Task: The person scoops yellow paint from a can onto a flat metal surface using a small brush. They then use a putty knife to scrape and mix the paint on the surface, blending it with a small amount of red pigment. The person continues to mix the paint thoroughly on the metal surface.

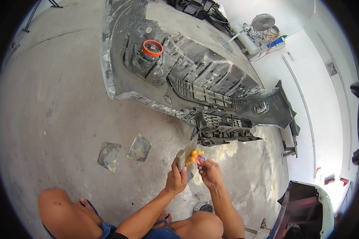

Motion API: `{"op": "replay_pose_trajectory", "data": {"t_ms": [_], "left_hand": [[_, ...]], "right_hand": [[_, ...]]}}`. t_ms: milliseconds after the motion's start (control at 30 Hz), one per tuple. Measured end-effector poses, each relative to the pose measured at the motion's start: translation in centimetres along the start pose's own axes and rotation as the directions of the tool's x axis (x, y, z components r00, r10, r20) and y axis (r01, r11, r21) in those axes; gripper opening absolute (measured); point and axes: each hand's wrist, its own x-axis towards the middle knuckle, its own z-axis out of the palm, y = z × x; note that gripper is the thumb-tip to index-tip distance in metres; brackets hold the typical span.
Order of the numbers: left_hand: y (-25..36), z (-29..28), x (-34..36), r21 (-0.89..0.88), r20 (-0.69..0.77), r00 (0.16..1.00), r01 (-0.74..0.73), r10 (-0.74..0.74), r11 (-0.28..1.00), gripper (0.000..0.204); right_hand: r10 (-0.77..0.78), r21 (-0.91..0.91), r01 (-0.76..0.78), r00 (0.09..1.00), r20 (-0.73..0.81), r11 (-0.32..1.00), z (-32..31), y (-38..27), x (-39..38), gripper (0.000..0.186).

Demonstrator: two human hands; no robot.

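In front of my knees, my left hand (176, 177) grips the edge of a flat, thin grey board (182, 157), held tilted with its far end near the black grille parts. A lump of yellow-orange putty (194, 156) shows at the board's right side. Close beside it, my right hand (210, 172) pinches a small pink-and-white piece (201, 159). Putty appears to touch that piece; whether it is a tube or a spreader I cannot make out. My fingers partly hide both held things.
A large dark car bumper (163, 95) lies inner side up ahead, an orange-rimmed round container (152, 48) on it. Black grille parts (223, 125) lean at its near edge. Two grey sheets (109, 156) lie on the concrete at left. A can (203, 207) stands by my right knee.
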Motion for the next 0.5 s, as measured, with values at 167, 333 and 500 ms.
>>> {"op": "replay_pose_trajectory", "data": {"t_ms": [167, 333, 500], "left_hand": [[0.7, 0.0, 1.0, -0.126, -0.101, 0.993, 0.044, -0.057, 0.991, 0.060], [1.4, -0.2, 1.8, -0.390, -0.085, 0.973, 0.165, -0.215, 0.906, 0.058], [0.9, -1.3, 1.8, -0.383, 0.022, 0.936, 0.333, -0.352, 0.862, 0.059]], "right_hand": [[-0.593, -0.733, 0.672, 0.635, 0.495, 0.108, 2.1, -4.6, -1.7, 0.027], [-0.457, -0.631, 0.691, 0.462, 0.760, -0.352, 3.2, -5.1, -3.1, 0.040], [-0.155, -0.520, 0.743, 0.506, 0.848, -0.421, 2.1, -4.8, -2.3, 0.040]]}}
